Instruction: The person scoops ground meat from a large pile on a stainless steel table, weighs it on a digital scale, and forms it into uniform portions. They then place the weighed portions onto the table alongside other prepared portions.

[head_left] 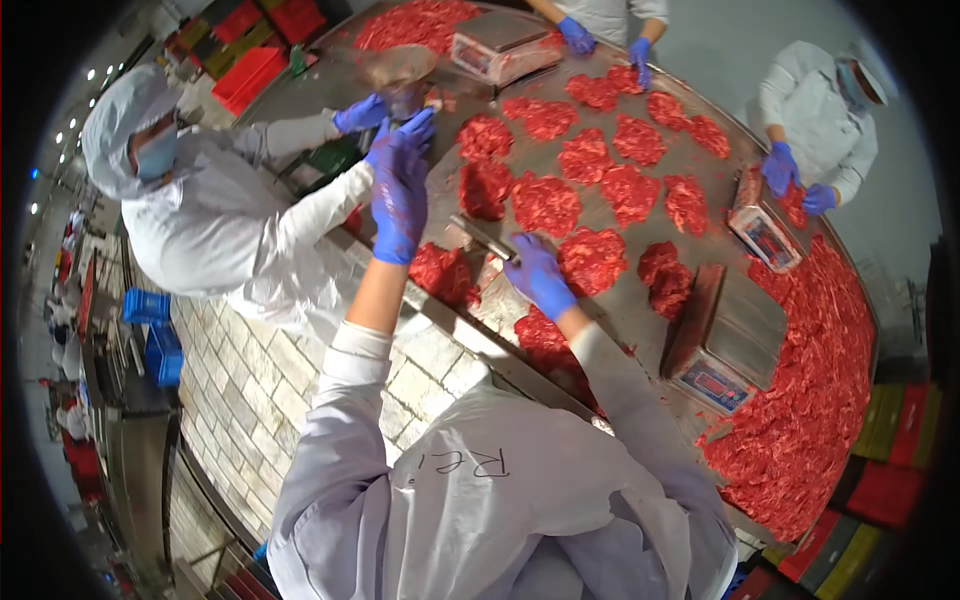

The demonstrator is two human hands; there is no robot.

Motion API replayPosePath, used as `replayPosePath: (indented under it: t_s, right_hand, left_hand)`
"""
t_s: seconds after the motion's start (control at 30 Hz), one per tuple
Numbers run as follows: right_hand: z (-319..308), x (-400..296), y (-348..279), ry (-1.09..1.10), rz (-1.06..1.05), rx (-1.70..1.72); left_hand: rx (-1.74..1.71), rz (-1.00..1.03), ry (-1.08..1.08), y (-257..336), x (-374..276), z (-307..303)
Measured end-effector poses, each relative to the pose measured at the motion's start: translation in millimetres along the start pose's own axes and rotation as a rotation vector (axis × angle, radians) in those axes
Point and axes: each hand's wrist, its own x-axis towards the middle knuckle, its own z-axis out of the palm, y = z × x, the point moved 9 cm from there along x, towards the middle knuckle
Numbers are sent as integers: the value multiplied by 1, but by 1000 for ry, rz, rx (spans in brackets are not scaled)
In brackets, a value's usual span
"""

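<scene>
My left hand (399,199), in a blue glove smeared with red, reaches up at the table's left edge. It overlaps a co-worker's gloved hand (416,131) beside a metal funnel (401,67); whether it holds anything is hidden. In my right hand (541,279), also gloved in blue, is the near end of a short metal tube (480,235), slanting up and left over the steel table (607,315). Portions of raw chopped red meat lie around it: one pile (592,261) just right of the hand, another (442,274) to the left.
A bench scale (739,322) stands at the right, beside a large mass of meat (802,420). Further scales (499,49) (765,217) stand across the table. Co-workers in white coats stand at the left (202,217), far side (600,19) and right (817,112). Several meat portions (585,156) cover the middle.
</scene>
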Motion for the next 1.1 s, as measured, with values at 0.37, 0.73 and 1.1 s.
replayPosePath:
  t_s: [0.37, 0.73, 1.1]
  right_hand:
    - [58, 85, -87, -311, -36, -269]
    - [-57, 77, -89, -121, -373, 229]
    - [140, 72, 1, -567, 65, 30]
  left_hand:
    - [553, -149, 118, 20, -143, -145]
    - [600, -302, 417, 34, -260, -249]
    - [612, -367, 562, 35, -336, -298]
